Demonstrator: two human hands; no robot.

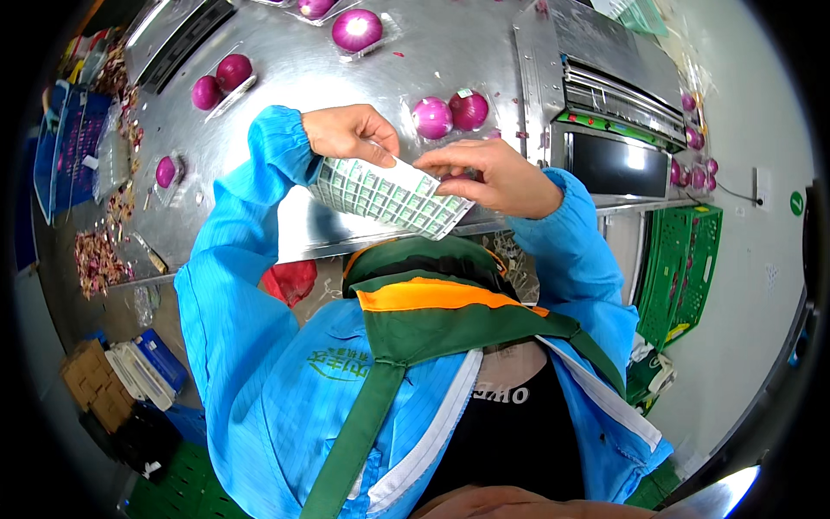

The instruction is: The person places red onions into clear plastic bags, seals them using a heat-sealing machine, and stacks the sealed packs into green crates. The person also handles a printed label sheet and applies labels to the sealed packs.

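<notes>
A sheet of small green and white stickers (395,198) is held over the near edge of a stainless steel table (279,71). My left hand (353,135) pinches its top edge between thumb and fingers. At the sheet's upper right corner is my right hand (496,175), its thumb and forefinger close together; whether a sticker is between them cannot be told. Just beyond the hands lie two red onions (432,118) on a film-wrapped tray, one bearing a small label. Another red onion, partly hidden, shows behind my right hand.
Packed red onions (357,30) lie farther back and at left (207,92). A wrapping machine (622,110) stands at right, above a green crate (681,272). A knife (150,253) lies by onion skins (100,259) at the left edge. A blue basket (81,146) stands far left.
</notes>
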